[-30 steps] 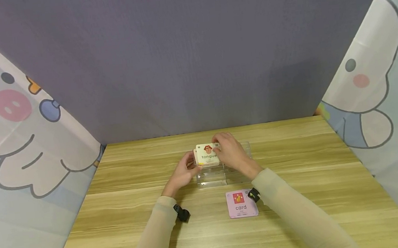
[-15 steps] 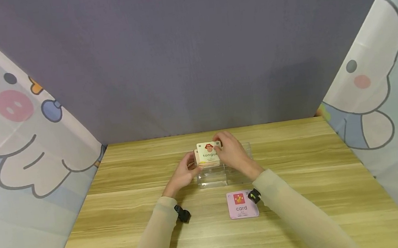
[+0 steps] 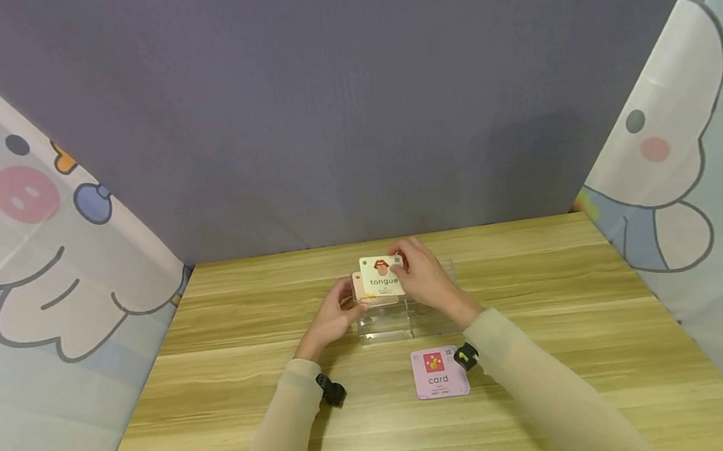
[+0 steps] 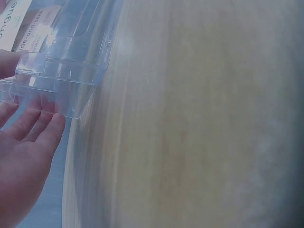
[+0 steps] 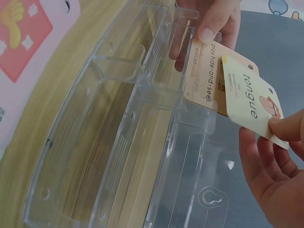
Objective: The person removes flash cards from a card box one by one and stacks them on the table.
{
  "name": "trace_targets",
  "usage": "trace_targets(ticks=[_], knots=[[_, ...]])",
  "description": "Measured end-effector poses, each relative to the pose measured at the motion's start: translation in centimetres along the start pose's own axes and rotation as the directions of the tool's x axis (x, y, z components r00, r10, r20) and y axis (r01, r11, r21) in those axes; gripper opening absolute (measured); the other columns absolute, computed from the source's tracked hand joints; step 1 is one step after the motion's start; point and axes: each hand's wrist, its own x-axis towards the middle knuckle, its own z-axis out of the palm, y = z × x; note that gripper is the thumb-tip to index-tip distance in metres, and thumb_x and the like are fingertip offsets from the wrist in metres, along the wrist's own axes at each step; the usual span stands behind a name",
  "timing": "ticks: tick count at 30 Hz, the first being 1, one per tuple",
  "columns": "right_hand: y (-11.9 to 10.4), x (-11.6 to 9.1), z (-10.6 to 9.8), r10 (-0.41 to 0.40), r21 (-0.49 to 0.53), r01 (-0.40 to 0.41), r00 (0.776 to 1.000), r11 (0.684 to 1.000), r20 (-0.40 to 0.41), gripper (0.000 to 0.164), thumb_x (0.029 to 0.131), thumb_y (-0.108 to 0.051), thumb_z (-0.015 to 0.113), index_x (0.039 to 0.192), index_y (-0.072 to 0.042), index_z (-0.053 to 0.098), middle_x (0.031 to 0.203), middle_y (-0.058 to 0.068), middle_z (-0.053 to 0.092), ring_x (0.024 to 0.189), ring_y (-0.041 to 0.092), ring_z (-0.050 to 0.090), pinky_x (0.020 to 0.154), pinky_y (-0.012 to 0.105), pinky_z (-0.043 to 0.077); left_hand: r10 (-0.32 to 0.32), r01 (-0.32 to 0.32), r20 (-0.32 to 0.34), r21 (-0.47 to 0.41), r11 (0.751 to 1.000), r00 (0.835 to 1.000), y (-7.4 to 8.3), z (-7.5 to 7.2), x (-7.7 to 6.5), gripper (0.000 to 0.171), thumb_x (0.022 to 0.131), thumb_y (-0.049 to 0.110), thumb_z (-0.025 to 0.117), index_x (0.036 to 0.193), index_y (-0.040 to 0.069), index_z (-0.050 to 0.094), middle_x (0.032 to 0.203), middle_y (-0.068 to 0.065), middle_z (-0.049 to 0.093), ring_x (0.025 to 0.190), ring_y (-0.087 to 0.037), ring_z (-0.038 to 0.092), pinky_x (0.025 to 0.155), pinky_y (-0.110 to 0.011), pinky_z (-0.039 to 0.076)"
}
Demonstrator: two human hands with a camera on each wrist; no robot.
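Note:
My right hand [image 3: 428,281] pinches a cream flash card [image 3: 380,283] with a mouth picture and the word "tongue", thumb on its front. This card is raised a little in front of a peach card reading "play hide-and-seek" [image 5: 205,78], which sits in the back tier of a clear plastic tiered holder [image 3: 384,336]. My left hand [image 3: 330,320] grips the holder's left end; its thumb rests at the front of the peach card and its fingers lie behind the plastic. In the left wrist view those fingers [image 4: 50,133] show partly through the clear wall.
A pink flash card with the word "card" [image 3: 441,380] lies on the wooden table [image 3: 238,433] in front of the holder, near the right wrist's strap. A dark grey partition [image 3: 348,108] stands behind the table, with cartoon-printed curtains [image 3: 3,311] on both sides.
My right hand has lifted the "tongue" card slightly up and to the right, so more of the peach card shows at its left. The left hand stays in place on the holder.

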Motion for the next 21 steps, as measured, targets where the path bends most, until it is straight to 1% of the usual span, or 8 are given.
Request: trace_targets(ticks=[4, 6, 7, 10, 13, 17, 21], knots=[[0.1, -0.1, -0.2, 0.005, 0.006, -0.005, 1.0, 1.0, 0.029, 0.021, 0.096, -0.003, 0.066, 0.117, -0.004, 0.061, 0.104, 0.01, 0.056, 0.088, 0.022, 0.053, 0.076, 0.035, 0.05, -0.006, 0.006, 0.005, 0.01, 1.0, 1.0, 0.0, 0.0, 0.0, 0.063, 0.094, -0.001, 0.066, 0.15, -0.005, 0.037, 0.145, -0.028, 0.048, 0.137, -0.041, 0.045, 0.119, -0.049, 0.036], [0.1, -0.1, -0.3, 0.013, 0.01, -0.013, 0.999, 1.0, 0.042, 0.021, 0.098, -0.003, 0.064, 0.118, -0.004, 0.061, 0.107, 0.01, 0.057, 0.091, 0.023, 0.054, 0.078, 0.037, 0.051, -0.007, 0.007, -0.004, 0.013, 1.0, 1.0, 0.0, 0.0, 0.0, 0.062, 0.094, -0.001, 0.067, 0.149, -0.004, 0.039, 0.143, -0.026, 0.05, 0.135, -0.041, 0.047, 0.118, -0.049, 0.037], [0.1, -0.1, -0.3, 0.016, 0.011, -0.017, 0.999, 1.0, 0.048, 0.021, 0.098, -0.003, 0.064, 0.119, -0.004, 0.061, 0.108, 0.01, 0.057, 0.092, 0.023, 0.054, 0.078, 0.037, 0.052, -0.003, 0.003, -0.013, 0.015, 1.0, 1.0, -0.5, 0.0, 0.2, 0.062, 0.094, 0.0, 0.068, 0.149, -0.002, 0.04, 0.142, -0.024, 0.051, 0.135, -0.039, 0.048, 0.118, -0.048, 0.038], [0.2, -0.2, -0.4, 0.021, 0.017, -0.022, 0.998, 1.0, 0.056, 0.02, 0.099, -0.003, 0.062, 0.119, -0.004, 0.06, 0.108, 0.009, 0.057, 0.094, 0.023, 0.055, 0.08, 0.038, 0.052, -0.005, 0.006, -0.02, 0.02, 1.0, 1.0, -0.5, 0.1, 0.1, 0.061, 0.094, 0.001, 0.068, 0.148, -0.001, 0.042, 0.141, -0.021, 0.053, 0.134, -0.037, 0.049, 0.117, -0.046, 0.039], [0.2, -0.3, -0.5, 0.031, 0.029, -0.033, 0.997, 0.999, 0.065, 0.021, 0.1, -0.002, 0.061, 0.12, -0.004, 0.06, 0.109, 0.009, 0.057, 0.094, 0.023, 0.055, 0.082, 0.038, 0.052, 0.002, -0.002, -0.016, 0.011, 1.0, 1.0, -0.5, 0.1, 0.1, 0.06, 0.094, 0.0, 0.068, 0.148, -0.001, 0.041, 0.142, -0.021, 0.053, 0.133, -0.037, 0.049, 0.117, -0.047, 0.039], [0.2, -0.5, -0.8, 0.039, 0.054, -0.043, 0.997, 0.998, 0.071, 0.021, 0.1, -0.002, 0.06, 0.121, -0.004, 0.06, 0.11, 0.009, 0.057, 0.094, 0.023, 0.055, 0.08, 0.038, 0.051, 0.012, -0.012, -0.004, -0.008, 1.0, 1.0, -0.5, 0.0, 0.1, 0.061, 0.094, -0.001, 0.066, 0.149, -0.003, 0.039, 0.144, -0.025, 0.05, 0.135, -0.04, 0.047, 0.118, -0.049, 0.037], [0.1, -0.8, -1.2, 0.045, 0.077, -0.05, 0.996, 0.996, 0.072, 0.021, 0.101, -0.003, 0.06, 0.121, -0.004, 0.06, 0.108, 0.008, 0.057, 0.091, 0.023, 0.054, 0.077, 0.036, 0.051, 0.007, -0.007, 0.002, -0.015, 1.0, 1.0, -0.6, 0.0, 0.1, 0.062, 0.094, -0.002, 0.066, 0.15, -0.003, 0.039, 0.145, -0.026, 0.048, 0.137, -0.041, 0.045, 0.119, -0.05, 0.035]])
